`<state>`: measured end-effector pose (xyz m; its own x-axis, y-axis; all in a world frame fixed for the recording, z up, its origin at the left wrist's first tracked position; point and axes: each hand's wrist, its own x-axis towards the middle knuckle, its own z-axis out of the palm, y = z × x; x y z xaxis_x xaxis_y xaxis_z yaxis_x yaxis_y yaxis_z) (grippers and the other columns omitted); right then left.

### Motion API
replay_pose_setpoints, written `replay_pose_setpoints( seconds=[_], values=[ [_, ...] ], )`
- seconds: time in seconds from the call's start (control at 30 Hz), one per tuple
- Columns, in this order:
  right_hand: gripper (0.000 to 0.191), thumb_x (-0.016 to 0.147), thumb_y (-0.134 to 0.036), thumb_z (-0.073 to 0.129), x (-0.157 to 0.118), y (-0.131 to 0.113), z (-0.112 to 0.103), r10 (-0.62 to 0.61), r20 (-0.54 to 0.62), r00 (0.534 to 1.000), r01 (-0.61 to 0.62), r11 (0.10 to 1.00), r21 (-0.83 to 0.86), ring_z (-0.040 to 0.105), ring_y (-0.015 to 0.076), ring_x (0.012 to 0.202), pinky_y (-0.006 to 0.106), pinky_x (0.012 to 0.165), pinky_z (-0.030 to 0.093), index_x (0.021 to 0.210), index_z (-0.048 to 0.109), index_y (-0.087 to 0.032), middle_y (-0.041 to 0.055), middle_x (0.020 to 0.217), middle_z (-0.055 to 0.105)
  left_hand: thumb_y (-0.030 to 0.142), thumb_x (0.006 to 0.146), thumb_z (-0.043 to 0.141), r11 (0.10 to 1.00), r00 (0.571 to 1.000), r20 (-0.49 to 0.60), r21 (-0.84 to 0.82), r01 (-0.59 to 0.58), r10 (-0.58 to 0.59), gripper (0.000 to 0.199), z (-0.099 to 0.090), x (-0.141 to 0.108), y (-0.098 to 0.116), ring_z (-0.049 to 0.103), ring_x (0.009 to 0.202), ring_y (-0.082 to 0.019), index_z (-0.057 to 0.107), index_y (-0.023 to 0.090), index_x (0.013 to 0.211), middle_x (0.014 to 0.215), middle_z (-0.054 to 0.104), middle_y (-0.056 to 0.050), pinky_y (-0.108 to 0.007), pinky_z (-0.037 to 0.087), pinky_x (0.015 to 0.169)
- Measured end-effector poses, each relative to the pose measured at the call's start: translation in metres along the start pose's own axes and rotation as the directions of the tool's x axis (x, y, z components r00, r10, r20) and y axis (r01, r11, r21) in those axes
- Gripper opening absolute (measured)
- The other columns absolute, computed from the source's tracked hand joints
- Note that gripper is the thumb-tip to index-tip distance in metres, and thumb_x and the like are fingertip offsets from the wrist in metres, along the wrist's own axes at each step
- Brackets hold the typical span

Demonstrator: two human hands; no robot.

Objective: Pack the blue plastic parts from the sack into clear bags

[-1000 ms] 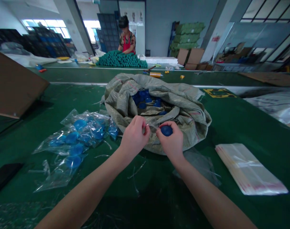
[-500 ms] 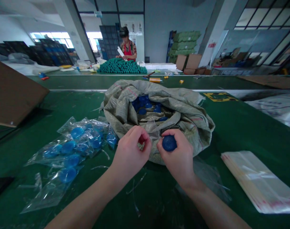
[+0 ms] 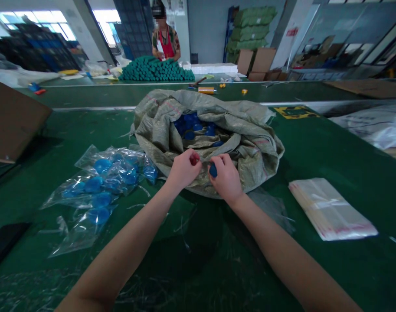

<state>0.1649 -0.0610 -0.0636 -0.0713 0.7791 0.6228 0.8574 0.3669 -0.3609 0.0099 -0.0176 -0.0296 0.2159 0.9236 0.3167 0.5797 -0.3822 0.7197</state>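
Note:
Just in front of the woven sack [image 3: 263, 143], my right hand [image 3: 227, 178] is closed around a blue ball [image 3: 213, 170], partly hidden by the fingers. Beside it, my left hand [image 3: 185, 169] is closed in a pinch, fingertips facing the right hand. A thin, clear plastic bag, hard to make out, seems to be between the fingertips. More blue balls [image 3: 188, 125] lie inside the sack's open, rolled-down mouth. Left of my hands, several clear bags with blue round pieces [image 3: 102, 199] are piled on the green table [image 3: 171, 277].
A stack of flat clear bags [image 3: 331, 208] lies at right. Loose clear film [image 3: 272, 210] is near my right forearm. At left are a black flat object [image 3: 9, 238] and a cardboard sheet [image 3: 15, 119]. Across the table, a person [image 3: 165, 39] stands behind piled green rolls [image 3: 157, 69].
The view has tilted down. Both hands have moved forward, closer to the sack. My right hand has turned, so less of the blue ball shows. The person opposite has lowered a white item.

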Motion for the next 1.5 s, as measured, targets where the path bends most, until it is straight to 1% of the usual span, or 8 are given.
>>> replay_pose_setpoints(
  seconds=[0.23,0.47,0.57,0.7,0.93,1.2,1.37,1.5],
  values=[
    [0.046,0.071,-0.009,0.056,0.004,0.003,0.005,-0.115,-0.092,0.989,0.122,0.99,0.073,0.045,0.0331,0.118,0.053,0.1,0.045,0.115,0.045,-0.01,0.0205,0.116,0.046,0.022,0.075,0.061,0.999,0.999,-0.01,0.041,0.032,-0.032,0.006,0.005,0.005,0.004,0.053,0.06,-0.013,0.057,0.019,0.073,0.064,0.058,0.002,-0.027,0.04,0.061],
    [0.035,0.083,-0.015,0.057,0.01,0.003,-0.006,-0.197,-0.045,0.979,0.2,0.977,0.073,0.057,0.0297,0.108,0.048,0.097,0.05,0.118,0.052,-0.013,0.017,0.11,0.057,0.023,0.076,0.061,0.999,0.999,-0.035,0.015,0.043,-0.042,0.006,0.002,0.009,0.001,0.055,0.061,-0.013,0.058,0.018,0.074,0.066,0.061,0.001,-0.026,0.041,0.061],
    [0.037,0.083,-0.018,0.062,0.01,0.004,-0.005,-0.182,-0.016,0.983,0.183,0.981,0.072,0.058,0.0296,0.105,0.047,0.094,0.051,0.12,0.056,-0.014,0.0168,0.112,0.057,0.024,0.076,0.061,0.999,0.999,-0.013,0.016,0.047,-0.047,0.007,0.003,0.009,0.0,0.055,0.061,-0.013,0.058,0.018,0.074,0.066,0.061,0.001,-0.027,0.041,0.06],
    [0.047,0.082,-0.02,0.063,0.008,0.004,0.0,-0.107,-0.026,0.994,0.109,0.989,0.096,0.057,0.0311,0.108,0.048,0.092,0.052,0.127,0.051,-0.015,0.0182,0.117,0.052,0.024,0.077,0.06,0.999,0.999,0.005,0.006,0.031,-0.031,0.007,0.003,0.008,0.002,0.055,0.061,-0.013,0.059,0.018,0.074,0.067,0.062,0.0,-0.027,0.042,0.061],
    [0.03,0.086,-0.019,0.058,0.006,0.001,-0.004,-0.11,-0.08,0.991,0.115,0.992,0.06,0.061,0.0286,0.102,0.046,0.089,0.054,0.115,0.055,-0.018,0.0139,0.106,0.061,0.029,0.082,0.058,0.997,0.998,0.027,-0.05,0.059,-0.057,0.013,0.003,0.009,0.0,0.057,0.064,-0.015,0.062,0.017,0.076,0.07,0.064,-0.002,-0.028,0.045,0.062],
    [0.047,0.087,-0.014,0.054,0.004,0.002,-0.001,-0.213,-0.047,0.976,0.218,0.967,0.13,0.057,0.0276,0.114,0.047,0.1,0.052,0.133,0.052,-0.021,0.015,0.121,0.056,0.041,0.084,0.058,0.993,0.997,0.011,-0.09,0.081,-0.081,0.027,0.003,0.012,-0.006,0.055,0.063,-0.015,0.063,0.017,0.074,0.067,0.062,-0.002,-0.027,0.044,0.06],
    [0.056,0.082,-0.014,0.057,0.003,-0.001,-0.001,-0.269,-0.039,0.962,0.272,0.953,0.134,0.057,0.0281,0.112,0.045,0.097,0.053,0.138,0.047,-0.015,0.0178,0.123,0.052,0.04,0.087,0.053,0.998,0.999,0.001,-0.039,0.046,-0.046,0.03,-0.001,0.011,-0.003,0.052,0.061,-0.014,0.061,0.017,0.069,0.065,0.06,-0.001,-0.027,0.039,0.059],
    [0.053,0.082,-0.012,0.057,0.003,-0.001,-0.001,-0.279,-0.02,0.96,0.279,0.951,0.134,0.058,0.0267,0.108,0.044,0.096,0.054,0.135,0.048,-0.013,0.0179,0.121,0.053,0.035,0.087,0.051,1.0,1.0,-0.012,0.017,0.018,-0.018,0.029,-0.006,0.011,-0.001,0.05,0.06,-0.013,0.057,0.017,0.065,0.063,0.059,0.0,-0.026,0.036,0.059]
  ],
)
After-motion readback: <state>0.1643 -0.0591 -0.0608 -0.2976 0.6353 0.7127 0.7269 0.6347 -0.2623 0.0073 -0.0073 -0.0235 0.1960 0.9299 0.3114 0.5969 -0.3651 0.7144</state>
